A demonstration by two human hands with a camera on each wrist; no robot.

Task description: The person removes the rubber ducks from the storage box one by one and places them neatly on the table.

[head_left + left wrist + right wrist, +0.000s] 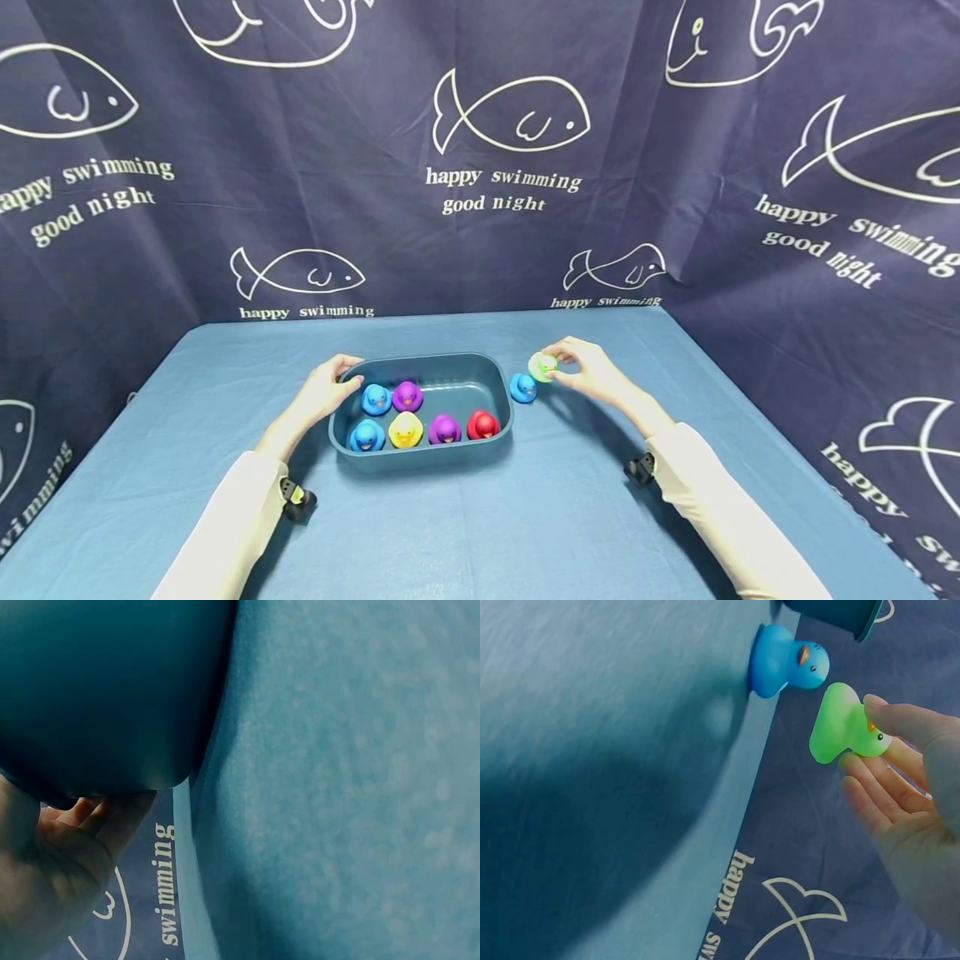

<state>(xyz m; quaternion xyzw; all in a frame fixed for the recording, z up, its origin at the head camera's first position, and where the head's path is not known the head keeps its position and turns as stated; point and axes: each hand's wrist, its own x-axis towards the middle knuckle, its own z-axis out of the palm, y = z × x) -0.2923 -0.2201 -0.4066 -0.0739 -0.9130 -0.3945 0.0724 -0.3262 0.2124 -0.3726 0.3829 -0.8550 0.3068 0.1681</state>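
Observation:
A dark teal oblong bin (427, 460) stands on the table, and my left hand (322, 390) grips its left end, thumb over the rim. In the left wrist view, fingers (120, 821) lie against the bin's outer wall. Between thumb and fingers, my right hand (592, 372) pinches a light green rubber duck (836, 727) by its head, held above the table. A blue rubber duck (522, 388) sits close by, just outside the bin's right end. Inside the bin are two blue ducks, two purple ducks, a yellow duck (406, 430) and a red duck (483, 425).
Blue cloth covers the table (465, 533). Behind it and along both sides hangs a dark navy curtain (510, 250) printed with white fish and lettering. Each wrist carries a small black camera, one of them a wrist camera (300, 503) on the left sleeve.

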